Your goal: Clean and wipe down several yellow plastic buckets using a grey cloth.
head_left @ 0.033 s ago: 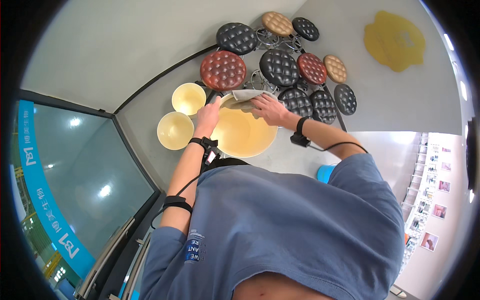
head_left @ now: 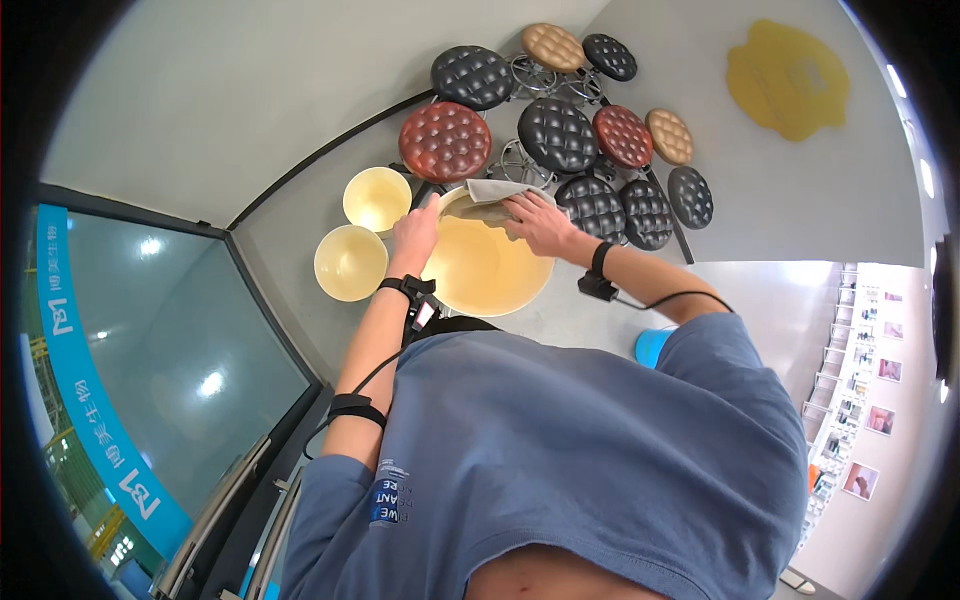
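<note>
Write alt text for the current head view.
A person's right-hand grip rests on a grey cloth at the far rim of a large, round, pale-yellow bucket, while the left-hand grip holds its left rim. Two smaller, round, pale-yellow buckets stand to the left, and round, tufted stools with black, red and tan seats stand beyond.

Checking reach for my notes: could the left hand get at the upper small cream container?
Probably yes: the left hand is beside that small container, nothing visible between, though it would need to leave the large container.
</note>
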`<action>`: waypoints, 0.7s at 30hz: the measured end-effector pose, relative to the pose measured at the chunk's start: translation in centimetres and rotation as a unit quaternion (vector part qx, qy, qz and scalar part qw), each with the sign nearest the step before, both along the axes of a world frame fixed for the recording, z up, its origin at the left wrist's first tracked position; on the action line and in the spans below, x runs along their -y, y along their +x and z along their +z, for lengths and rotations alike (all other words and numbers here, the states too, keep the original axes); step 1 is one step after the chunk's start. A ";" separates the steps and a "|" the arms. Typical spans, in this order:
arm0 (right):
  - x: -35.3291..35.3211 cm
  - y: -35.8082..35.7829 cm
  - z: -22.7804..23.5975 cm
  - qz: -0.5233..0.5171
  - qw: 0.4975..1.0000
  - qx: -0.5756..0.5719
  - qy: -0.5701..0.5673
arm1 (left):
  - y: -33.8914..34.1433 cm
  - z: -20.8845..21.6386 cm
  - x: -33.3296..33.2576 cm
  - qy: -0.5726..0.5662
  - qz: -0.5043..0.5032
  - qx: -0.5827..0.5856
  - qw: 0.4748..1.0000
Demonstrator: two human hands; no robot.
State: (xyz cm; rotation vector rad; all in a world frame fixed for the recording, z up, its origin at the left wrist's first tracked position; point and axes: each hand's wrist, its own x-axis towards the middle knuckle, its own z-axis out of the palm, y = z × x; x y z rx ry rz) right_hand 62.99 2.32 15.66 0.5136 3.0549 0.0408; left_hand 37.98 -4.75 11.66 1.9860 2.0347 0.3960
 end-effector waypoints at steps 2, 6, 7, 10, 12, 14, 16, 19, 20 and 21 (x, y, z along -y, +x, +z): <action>1.6 0.1 0.4 -0.055 0.997 -0.036 -0.034 | 0.3 0.3 0.1 0.009 0.020 0.003 1.000; 3.8 1.3 -0.3 -0.166 0.977 -0.123 -0.042 | 1.0 1.2 0.0 0.000 0.033 0.010 0.999; 4.5 1.6 -0.3 -0.205 0.967 -0.152 -0.027 | 1.2 1.2 0.1 0.016 0.032 0.001 0.999; 5.9 2.2 0.0 -0.284 0.923 -0.242 -0.099 | 1.6 1.1 -0.1 0.021 0.029 -0.001 0.999; 6.5 2.5 -0.8 -0.369 0.850 -0.333 -0.173 | 1.6 1.2 -0.1 0.009 0.032 0.003 0.999; 6.3 2.8 -1.4 -0.385 0.835 -0.354 -0.170 | 1.8 1.5 -0.3 -0.001 0.036 0.007 0.999; 6.1 2.6 -1.5 -0.397 0.812 -0.390 -0.177 | 1.8 1.6 -0.2 -0.038 0.053 -0.008 0.998; 6.1 1.8 -1.0 -0.469 0.718 -0.433 -0.277 | 1.0 1.2 -0.1 -0.039 0.063 -0.010 0.997; 6.3 1.4 -0.5 -0.497 0.685 -0.444 -0.295 | 0.8 1.1 -0.1 -0.040 0.059 -0.012 0.997; 6.4 1.3 -1.0 -0.499 0.682 -0.445 -0.295 | 0.6 1.1 0.0 -0.042 0.058 -0.011 0.997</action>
